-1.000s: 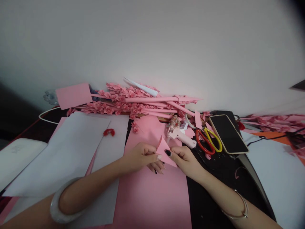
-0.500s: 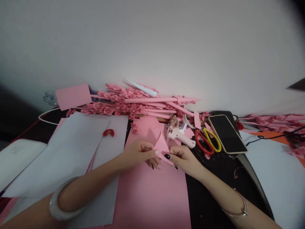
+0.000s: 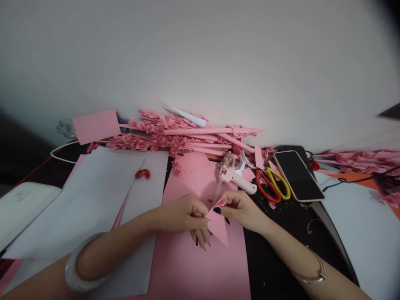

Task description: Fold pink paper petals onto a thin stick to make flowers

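A small piece of pink paper [image 3: 219,228], folded with its pointed end toward me, is held between both hands. My left hand [image 3: 192,218] pinches its left edge between thumb and fingers, the other fingers hanging below. At the upper right edge, my right hand [image 3: 239,209] grips the same paper with thumb and fingertips. Under the hands lies a large pink sheet [image 3: 200,266]. Just beyond them rests a pale pink glue gun [image 3: 239,179], its nozzle pointing down toward the held paper.
Pink paper flower stems [image 3: 168,129] pile along the wall. Right of the glue gun lie red-and-yellow-handled scissors [image 3: 278,185] and a phone [image 3: 299,175]. White sheets [image 3: 87,196] cover the left side, with a small red object [image 3: 142,173] on them. A white device [image 3: 28,208] sits far left.
The pink paper has turned: its point faced up and away before, and now faces down toward me. My left hand has moved slightly lower with it.
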Motion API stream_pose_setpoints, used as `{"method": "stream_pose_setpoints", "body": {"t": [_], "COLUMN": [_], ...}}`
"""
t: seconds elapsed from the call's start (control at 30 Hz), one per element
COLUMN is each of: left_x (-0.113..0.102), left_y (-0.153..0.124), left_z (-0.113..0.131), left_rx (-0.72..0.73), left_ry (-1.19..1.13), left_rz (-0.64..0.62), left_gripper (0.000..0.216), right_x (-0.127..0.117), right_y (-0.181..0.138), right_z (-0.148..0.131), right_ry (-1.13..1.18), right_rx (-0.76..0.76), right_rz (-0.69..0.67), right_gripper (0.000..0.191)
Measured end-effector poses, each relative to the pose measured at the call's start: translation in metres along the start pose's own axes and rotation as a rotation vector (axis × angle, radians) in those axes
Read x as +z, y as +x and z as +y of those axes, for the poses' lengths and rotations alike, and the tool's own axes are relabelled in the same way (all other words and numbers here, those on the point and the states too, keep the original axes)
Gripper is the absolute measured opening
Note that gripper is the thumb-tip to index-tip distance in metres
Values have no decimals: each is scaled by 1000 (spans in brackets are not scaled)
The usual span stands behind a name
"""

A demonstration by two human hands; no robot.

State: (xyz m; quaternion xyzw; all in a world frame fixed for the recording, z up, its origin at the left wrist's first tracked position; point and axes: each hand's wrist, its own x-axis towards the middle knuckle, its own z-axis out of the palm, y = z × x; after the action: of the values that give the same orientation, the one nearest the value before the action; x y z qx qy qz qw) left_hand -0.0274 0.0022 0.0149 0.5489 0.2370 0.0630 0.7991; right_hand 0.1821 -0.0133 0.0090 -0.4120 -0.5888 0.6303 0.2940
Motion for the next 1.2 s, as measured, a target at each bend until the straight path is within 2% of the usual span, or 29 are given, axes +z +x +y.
{"method": "stream_pose_setpoints", "body": {"t": [0.17, 0.33, 0.5, 0.6, 0.7, 0.77, 0.83, 0.9, 1.0, 1.2], "left_x": [1, 2, 2, 1, -2, -3, -4, -4, -3, -3], "left_y": [-1, -1, -2, 0, 4, 6, 7, 8, 8, 8], "left_z": [1, 2, 3, 2, 2, 4, 5, 5, 4, 2], "left_rx": [-23, -36, -24, 15, 83, 122, 145, 155, 158, 158], "left_ry": [-30, -19, -21, -60, -90, -88, -77, -74, -74, -42], "left_rz": [-59, -97, -121, -41, 157, 302, 384, 398, 379, 372], "left_gripper": [35, 37, 35, 33, 30, 31, 32, 32, 29, 29], "right_x": [-2, -1, -2, -3, -1, 2, 5, 7, 7, 6], "right_y": [-2, -2, -2, 1, 2, 0, -3, -6, -8, -7], "right_z": [3, -2, 0, 3, 3, 2, 0, 0, -1, -4], "right_ry": [-61, -40, 41, 87, 75, -54, -250, -437, -624, -650], "right_rx": [-15, -18, 20, -27, -115, -186, -241, -261, -281, -284], "right_rz": [-41, 14, 53, 122, 168, 171, 167, 171, 187, 183], "right_gripper": [45, 39, 52, 50, 36, 48, 60, 61, 50, 45]}}
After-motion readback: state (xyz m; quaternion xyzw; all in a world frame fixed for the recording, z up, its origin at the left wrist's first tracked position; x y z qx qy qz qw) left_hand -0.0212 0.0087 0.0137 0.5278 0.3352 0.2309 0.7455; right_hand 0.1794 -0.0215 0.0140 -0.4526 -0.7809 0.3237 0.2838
